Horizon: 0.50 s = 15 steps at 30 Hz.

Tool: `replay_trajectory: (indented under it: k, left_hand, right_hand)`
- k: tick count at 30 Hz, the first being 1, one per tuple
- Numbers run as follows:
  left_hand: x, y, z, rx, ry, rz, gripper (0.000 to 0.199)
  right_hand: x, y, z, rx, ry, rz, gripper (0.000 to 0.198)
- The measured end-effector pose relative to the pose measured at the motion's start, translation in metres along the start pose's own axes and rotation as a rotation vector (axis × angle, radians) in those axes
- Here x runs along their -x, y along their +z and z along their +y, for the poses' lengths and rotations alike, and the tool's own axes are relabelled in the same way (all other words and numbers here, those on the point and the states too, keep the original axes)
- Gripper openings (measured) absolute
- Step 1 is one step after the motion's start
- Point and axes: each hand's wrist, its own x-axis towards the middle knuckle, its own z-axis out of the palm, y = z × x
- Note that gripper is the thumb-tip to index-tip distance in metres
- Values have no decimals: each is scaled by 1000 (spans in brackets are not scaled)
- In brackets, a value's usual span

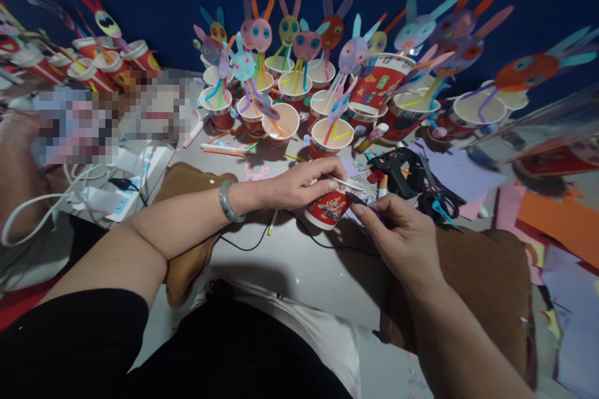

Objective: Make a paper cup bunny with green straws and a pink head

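Note:
A red printed paper cup (pixel 328 207) with a white rim is tilted slightly above the table. My left hand (pixel 304 184), a green bangle on its wrist, grips the cup by its rim, thumb outside and fingers reaching over the top. At the cup's right side, my right hand (pixel 397 230) is closed on a thin dark pointed tool (pixel 355 197). Its tip meets the cup wall just below the rim. The fingers cover most of the tool, so its exact kind is unclear.
Red cups with paper rabbit heads, such as one front cup (pixel 331 137), crowd the back. A black glue gun (pixel 397 168) and scissors (pixel 438 204) lie right. Brown cushions (pixel 482 287) flank my arms; a black cable (pixel 253 248) crosses the table. Another person's arm (pixel 19 162) is left.

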Motion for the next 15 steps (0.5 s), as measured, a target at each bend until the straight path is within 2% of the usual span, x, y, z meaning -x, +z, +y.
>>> replay_trajectory:
  k: [5, 15]
  left_hand:
    - [0, 1, 0, 0, 31, 10, 13]
    - [1, 4, 2, 22, -19, 31, 14]
  right_hand:
    - [1, 1, 2, 26, -21, 18, 35]
    - [3, 5, 1, 18, -32, 66, 34]
